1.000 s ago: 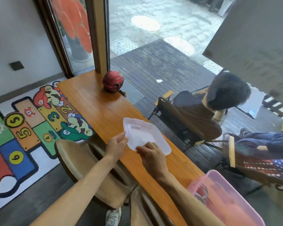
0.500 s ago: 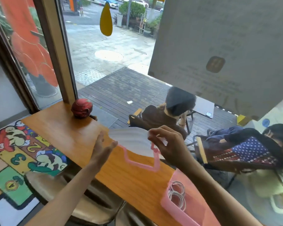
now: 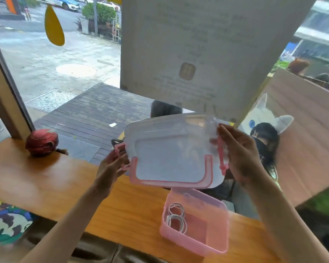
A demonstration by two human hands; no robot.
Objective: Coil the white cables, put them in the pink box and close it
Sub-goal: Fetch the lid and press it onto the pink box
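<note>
1. The pink box [image 3: 190,242] sits open by the tabletop's [image 3: 46,183] near edge, toward its right end. Two coiled white cables [image 3: 176,217] lie inside at the box's left end.
2. The clear lid [image 3: 171,154] with pink latches hangs tilted in the air above the box, apart from it.
3. My right grip [image 3: 241,158] is clamped on the lid's right edge beside a latch.
4. My left grip [image 3: 110,168] has its fingers against the left latch; I cannot tell whether it is clamped.
5. A red round toy [image 3: 42,142] rests at the far edge, toward the left.

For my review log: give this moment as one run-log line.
lid: held in air, off pink box | right hand gripping, left hand at left edge | white cables: coiled inside box | box: open
</note>
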